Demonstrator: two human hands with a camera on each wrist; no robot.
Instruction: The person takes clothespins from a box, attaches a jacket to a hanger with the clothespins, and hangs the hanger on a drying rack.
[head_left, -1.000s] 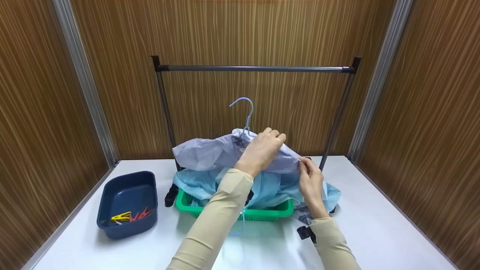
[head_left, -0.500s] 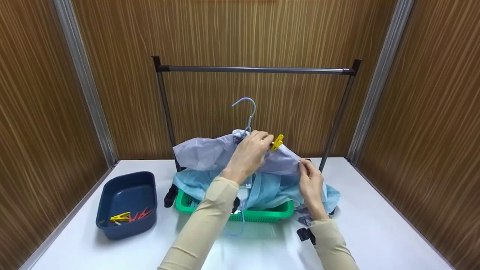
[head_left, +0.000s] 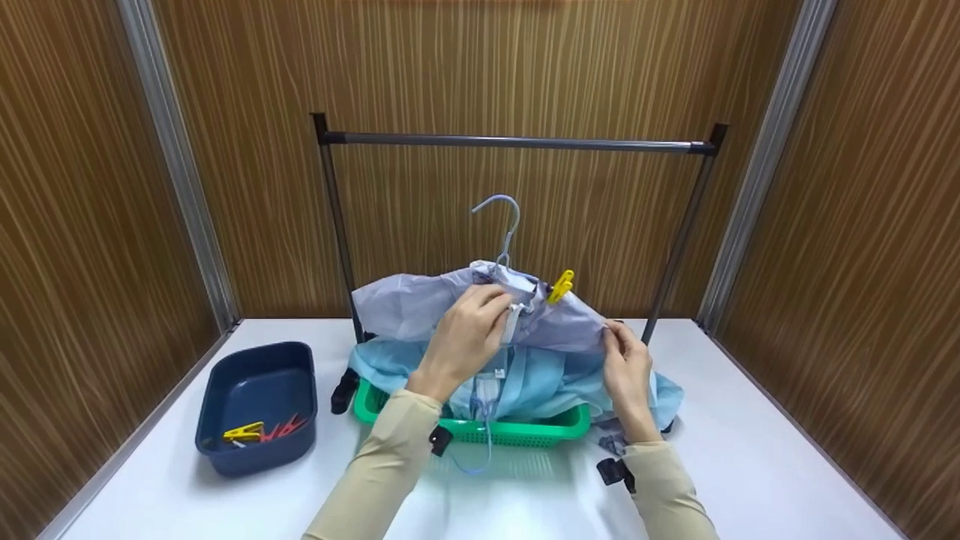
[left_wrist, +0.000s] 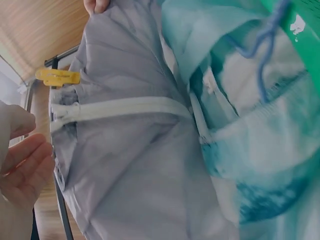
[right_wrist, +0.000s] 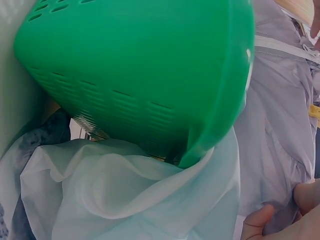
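A pale lilac garment (head_left: pixel 409 304) with a white zipper (left_wrist: pixel 135 106) hangs on a blue hanger (head_left: pixel 513 217). One yellow clip (head_left: pixel 561 286) is clamped on its right shoulder. My left hand (head_left: pixel 466 330) is beside the collar, fingers bent; in the left wrist view that hand (left_wrist: pixel 22 165) shows apart from the cloth, holding nothing. My right hand (head_left: pixel 628 371) pinches the garment's right shoulder end, and in the right wrist view its fingers (right_wrist: pixel 260 220) are on the cloth. Light blue clothes (head_left: pixel 555 375) lie below, over a green basket (head_left: pixel 525 431).
A dark rack with a crossbar (head_left: pixel 517 141) stands behind the garment. At the left is a navy bin (head_left: pixel 259 461) with a yellow clip (head_left: pixel 244 432) and red clips (head_left: pixel 289 426). Another hanger (head_left: pixel 489 450) sticks out over the basket's front. Wood-grain walls surround the white table (head_left: pixel 750 450).
My left hand has moved left and down from the right shoulder to the collar, uncovering the yellow clip there. My right hand keeps its pinch on the garment.
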